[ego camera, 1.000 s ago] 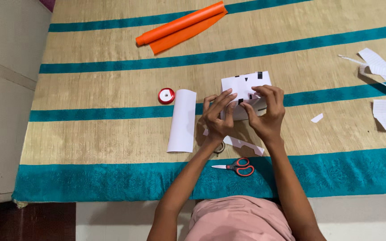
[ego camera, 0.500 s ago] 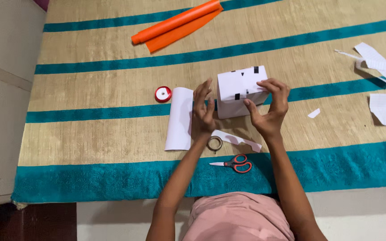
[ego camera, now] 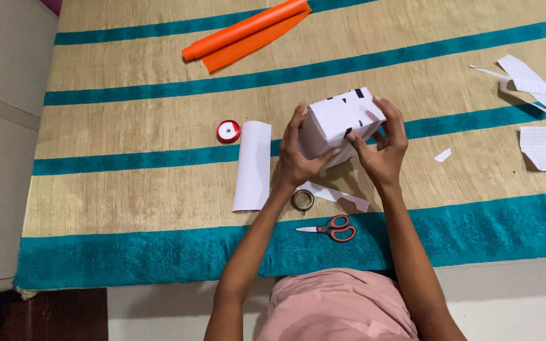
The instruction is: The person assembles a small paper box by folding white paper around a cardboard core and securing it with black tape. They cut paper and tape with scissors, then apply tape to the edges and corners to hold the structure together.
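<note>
Both hands clasp a white paper-wrapped box [ego camera: 339, 123], lifted and tilted above the striped mat [ego camera: 146, 126]. The left hand [ego camera: 298, 158] cups the box's left face, fingers up along the side and thumb under the near edge. The right hand [ego camera: 383, 148] wraps the right end, fingertips curled over the top edge and thumb pressing the near face. The box is plain white with several short black tape pieces along its top seams.

Half a second ago the left hand was spread and off the box, which sat lower and squarer; now it grips, and the box is turned corner-forward.

Around it lie a white paper roll [ego camera: 252, 165], a red ribbon spool [ego camera: 228, 131], a clear tape ring [ego camera: 303, 200], red-handled scissors [ego camera: 331, 228], a paper offcut [ego camera: 336, 196] and an orange sheet roll [ego camera: 244, 33].
</note>
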